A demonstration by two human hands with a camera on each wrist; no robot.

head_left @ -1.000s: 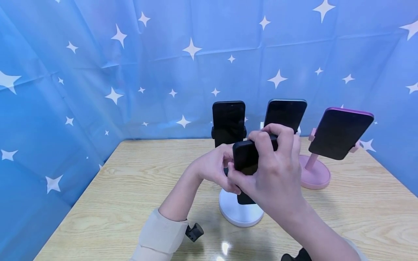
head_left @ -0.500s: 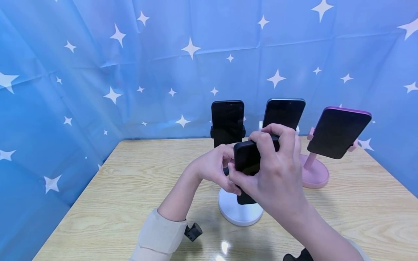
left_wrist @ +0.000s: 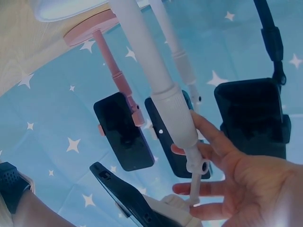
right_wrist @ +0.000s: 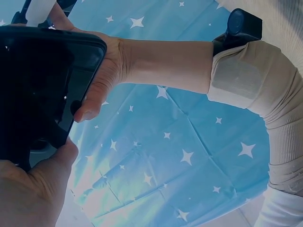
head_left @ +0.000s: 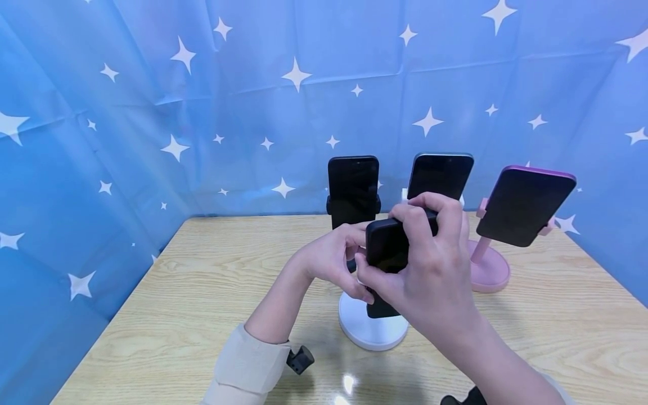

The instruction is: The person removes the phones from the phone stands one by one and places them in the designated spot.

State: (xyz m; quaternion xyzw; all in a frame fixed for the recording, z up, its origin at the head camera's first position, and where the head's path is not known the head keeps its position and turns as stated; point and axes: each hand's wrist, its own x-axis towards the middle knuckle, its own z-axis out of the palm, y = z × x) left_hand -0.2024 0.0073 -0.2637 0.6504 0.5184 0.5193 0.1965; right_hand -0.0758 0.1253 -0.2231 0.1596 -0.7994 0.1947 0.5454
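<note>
The right hand [head_left: 435, 270] gripped a black phone [head_left: 387, 247], its thumb at the phone's left edge and its fingers bent over the top. The phone stood between the two hands, screen toward the person. The left hand [head_left: 334, 261] was curled round the upper part of a white stand [left_wrist: 163, 94], near the hinge [left_wrist: 195, 161], on the far side of the phone from the person. The round base [head_left: 372, 334] sat on the table [head_left: 202, 298] below both hands.

The step in hand seemed to be settling the phone in the white clamp [left_wrist: 173, 208] behind it; how far it was seated could not be told, since the phone and the right hand hid much of the contact. Doing it well called for the left hand to brace the hinge firmly, so that a push from the right hand did not swing the head or tip the stand. The right hand's push was best kept square and gentle, with its thumb clear of the clamp's edge, and its grip was worth loosening only once the phone sat firmly. Care was also due to the phone on a second white stand [head_left: 440, 174], just beyond the right hand's fingers, and to the one on the pink stand [head_left: 488, 273] to that hand's right, where an elbowing move could have knocked them
</note>
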